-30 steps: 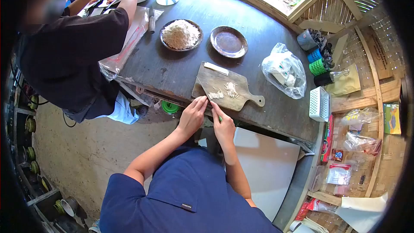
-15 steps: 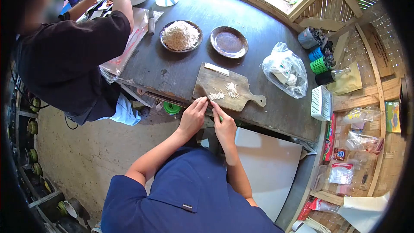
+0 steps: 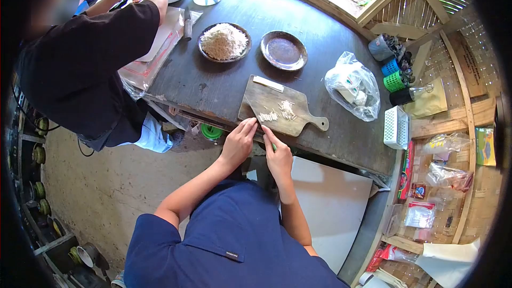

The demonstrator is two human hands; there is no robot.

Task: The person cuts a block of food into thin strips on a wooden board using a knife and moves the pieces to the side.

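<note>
No text is legible: the shirt tag (image 3: pixel 233 256) and shelf packets (image 3: pixel 421 216) are too small.

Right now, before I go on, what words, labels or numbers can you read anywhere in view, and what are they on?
No text can be read clearly enough to quote.
Shirt tag: white lettering, too small to read.
Wooden slat at the right: dark lettering, blurred.
Packets on the shelf: print too small to read.
Green box: print blurred.
Cutting board: no writing.
</note>
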